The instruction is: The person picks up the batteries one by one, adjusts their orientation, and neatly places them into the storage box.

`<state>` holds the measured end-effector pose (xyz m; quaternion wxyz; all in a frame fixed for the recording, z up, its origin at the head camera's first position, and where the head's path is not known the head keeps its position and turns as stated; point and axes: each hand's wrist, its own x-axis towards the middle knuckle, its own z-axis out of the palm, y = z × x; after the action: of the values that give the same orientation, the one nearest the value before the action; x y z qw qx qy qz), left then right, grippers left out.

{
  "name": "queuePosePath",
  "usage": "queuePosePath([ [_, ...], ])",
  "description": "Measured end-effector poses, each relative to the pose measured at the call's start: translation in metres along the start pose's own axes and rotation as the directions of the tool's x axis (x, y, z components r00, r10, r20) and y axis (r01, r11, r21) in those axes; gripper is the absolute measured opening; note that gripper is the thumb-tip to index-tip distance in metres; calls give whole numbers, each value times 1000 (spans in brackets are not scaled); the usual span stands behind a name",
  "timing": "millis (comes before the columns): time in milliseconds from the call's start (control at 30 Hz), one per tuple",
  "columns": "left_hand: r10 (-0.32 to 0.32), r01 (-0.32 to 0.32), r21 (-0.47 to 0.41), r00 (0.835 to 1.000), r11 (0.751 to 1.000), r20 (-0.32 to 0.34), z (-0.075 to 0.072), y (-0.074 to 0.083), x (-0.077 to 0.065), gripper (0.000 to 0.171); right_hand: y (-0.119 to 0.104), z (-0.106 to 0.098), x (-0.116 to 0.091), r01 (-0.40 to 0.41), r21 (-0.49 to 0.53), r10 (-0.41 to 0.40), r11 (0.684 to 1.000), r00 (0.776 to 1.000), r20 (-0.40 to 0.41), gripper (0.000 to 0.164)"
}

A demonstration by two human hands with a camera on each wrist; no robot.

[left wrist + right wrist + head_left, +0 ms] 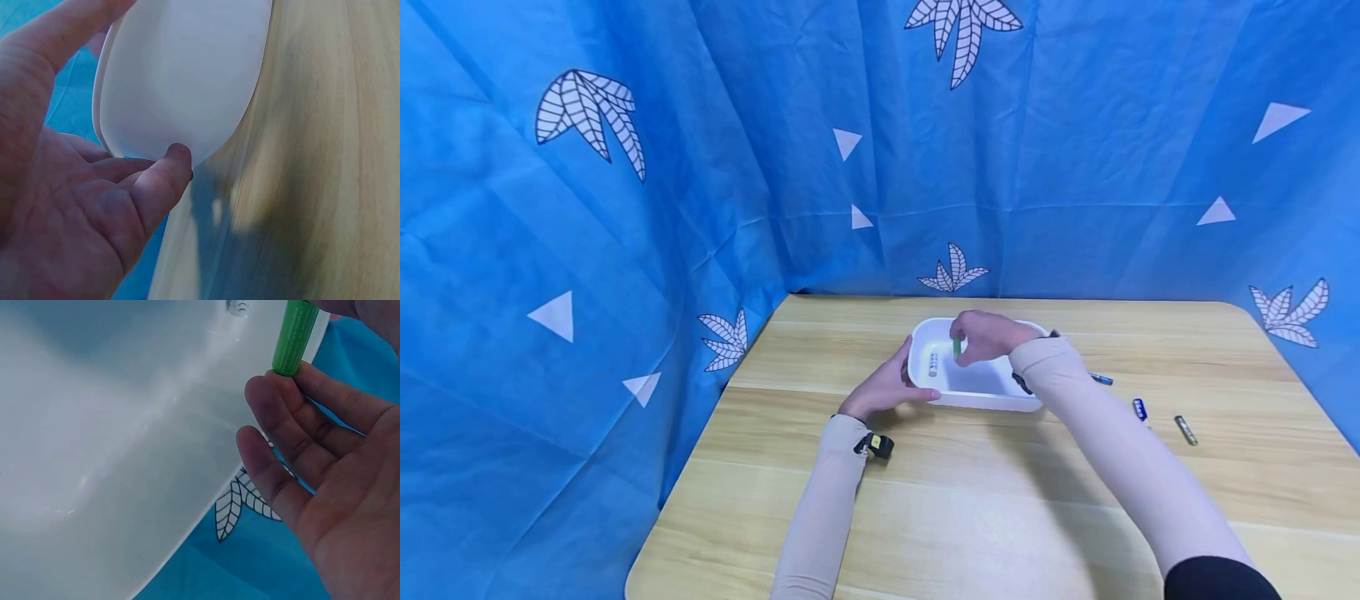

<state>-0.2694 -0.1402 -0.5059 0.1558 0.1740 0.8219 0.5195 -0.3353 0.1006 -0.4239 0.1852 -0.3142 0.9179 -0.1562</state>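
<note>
A white plastic basin (977,402) stands on the wooden table. My left hand (891,385) grips its left end, thumb along the near side; in the left wrist view the fingers (164,181) touch the basin's wall (181,81). Over the basin's inside, my right hand (988,335) pinches a green battery (957,347). The right wrist view shows this battery (294,340) held upright between thumb and fingertips, its upper end hidden. A pale battery with dark lettering (932,364) lies on the basin floor towards the left.
Right of the basin, on the table (925,517), lie a light-blue battery (1101,378), a dark-blue and white battery (1140,408) and a dark battery with a gold-coloured part (1186,430). A blue patterned curtain (1075,167) hangs behind the table and along its left side.
</note>
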Motion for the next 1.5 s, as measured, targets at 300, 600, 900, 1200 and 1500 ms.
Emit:
queuePosePath([
  [300,31,-31,-9,999,999,15,-1,-2,1,123,-3,11,17,-56,-47,60,997,996,69,51],
  [600,69,-68,-28,997,997,40,1,-1,5,120,-7,19,26,-67,-94,74,993,995,72,51],
  [900,61,-60,-20,997,998,44,0,0,4,118,-4,22,34,-67,-94,75,993,994,85,48],
  [1200,40,-39,-24,998,999,38,-2,-1,4,119,-4,28,40,-55,-76,60,996,995,77,40],
  [1500,23,-23,13,1000,1000,20,-3,-3,3,121,-8,31,45,-73,-84,80,994,993,86,38],
])
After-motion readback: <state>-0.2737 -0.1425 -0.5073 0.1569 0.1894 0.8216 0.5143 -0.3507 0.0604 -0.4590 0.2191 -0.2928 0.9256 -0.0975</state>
